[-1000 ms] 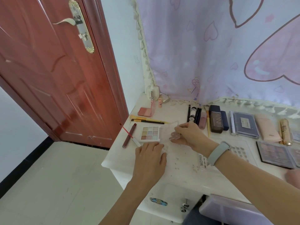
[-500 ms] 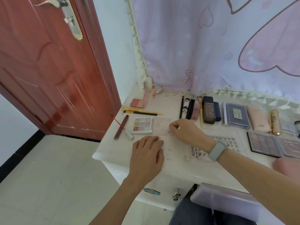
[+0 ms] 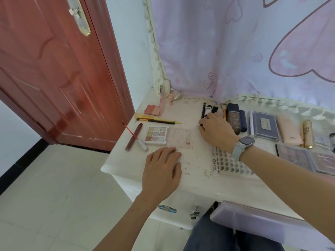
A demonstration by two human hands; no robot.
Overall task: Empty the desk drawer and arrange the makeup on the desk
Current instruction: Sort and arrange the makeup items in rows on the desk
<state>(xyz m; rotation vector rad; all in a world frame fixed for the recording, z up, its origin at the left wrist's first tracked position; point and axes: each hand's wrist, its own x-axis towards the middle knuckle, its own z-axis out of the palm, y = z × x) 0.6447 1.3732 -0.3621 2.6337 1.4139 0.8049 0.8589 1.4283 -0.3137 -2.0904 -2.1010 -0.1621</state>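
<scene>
A white desk (image 3: 195,180) fills the frame's centre, a red door (image 3: 54,69) upper left, a lilac curtain (image 3: 235,48) upper right. The left hand (image 3: 161,171) rests flat below the open eyeshadow palette (image 3: 156,135). The right hand (image 3: 215,132) curls over black pencils (image 3: 204,110); its grip is hidden.

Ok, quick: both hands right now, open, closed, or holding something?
Left hand: open, flat on the desk, holding nothing.
Right hand: at the black pencils; grip cannot be told.

open nine-pan eyeshadow palette (image 3: 157,135) flat on white desk (image 3: 126,160), pencils (image 3: 208,111) and dark compacts (image 3: 265,126) rowed behind
</scene>
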